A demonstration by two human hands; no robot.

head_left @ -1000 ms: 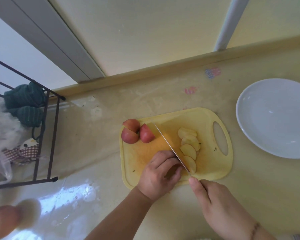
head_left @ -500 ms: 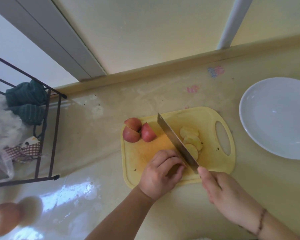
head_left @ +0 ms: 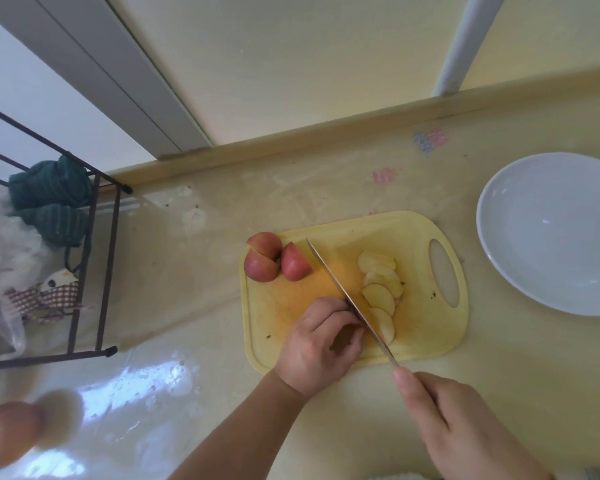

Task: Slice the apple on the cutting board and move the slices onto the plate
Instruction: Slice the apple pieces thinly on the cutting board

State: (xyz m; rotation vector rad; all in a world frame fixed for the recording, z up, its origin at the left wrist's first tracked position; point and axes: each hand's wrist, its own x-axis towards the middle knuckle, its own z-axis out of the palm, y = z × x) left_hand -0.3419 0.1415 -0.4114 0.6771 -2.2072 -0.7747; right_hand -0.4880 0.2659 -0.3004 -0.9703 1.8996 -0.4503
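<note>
Hugging board's near edge: knife [head_left: 350, 301]

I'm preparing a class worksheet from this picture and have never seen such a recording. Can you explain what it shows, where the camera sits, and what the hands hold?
No machine here: a person wears a camera on the head, looking down at their own hands. On the counter lies a yellow cutting board with red apple pieces and pale apple slices. The left hand curls over a piece being cut, mostly hidden. The right hand grips a knife, its blade angled across the board. A white plate, with nothing on it, waits to the right.
</note>
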